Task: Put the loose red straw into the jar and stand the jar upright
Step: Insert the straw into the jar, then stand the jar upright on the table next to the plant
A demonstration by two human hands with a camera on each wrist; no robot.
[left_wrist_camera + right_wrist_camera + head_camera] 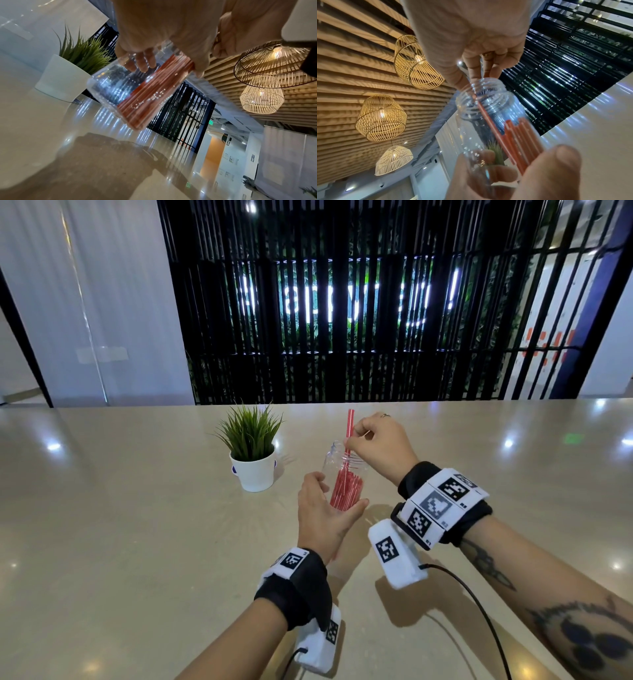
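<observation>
A clear plastic jar (337, 463) with several red straws (344, 491) inside is held above the table, tilted with its mouth up and away. My left hand (325, 508) grips its lower body; in the left wrist view the fingers (142, 60) show through the jar (120, 86). My right hand (376, 443) pinches one red straw (349, 428) just above the jar's mouth. The straw's top sticks up past the fingers. In the right wrist view this straw (489, 121) runs down through the jar's threaded neck (482, 97) among the other straws (522, 138).
A small green plant in a white pot (255, 470) stands on the beige table (137, 525) just left of the jar. A black cable (472, 597) runs from the right wrist unit over the table. A black slatted screen rises beyond the far edge.
</observation>
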